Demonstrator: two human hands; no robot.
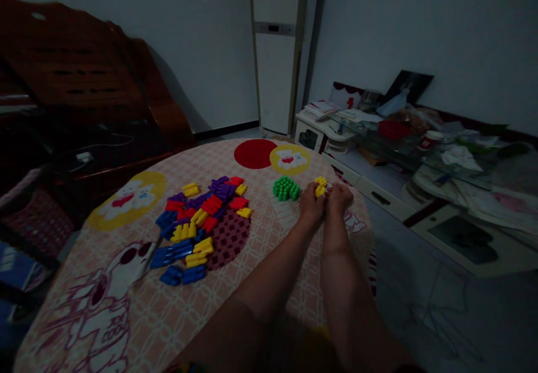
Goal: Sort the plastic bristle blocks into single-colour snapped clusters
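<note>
Toward the right side of the round table, my left hand [311, 203] and my right hand [338, 197] are close together. Between them is a small cluster of yellow plastic building pieces [320, 184], its knobbed top showing above the fingers. The fingers of both hands are closed around it; its lower part is hidden. Just left of my left hand stands a green cluster of knobbed building pieces [286, 188]. Farther left lies a loose pile of red, purple, blue and yellow building pieces [197, 216].
A patterned tablecloth [260, 283] covers the table. Beyond its right edge is a low cabinet [386, 202] with a cluttered glass top. A wooden bench [92, 92] stands at the left, and a tall white floor unit [277, 76] stands in the corner.
</note>
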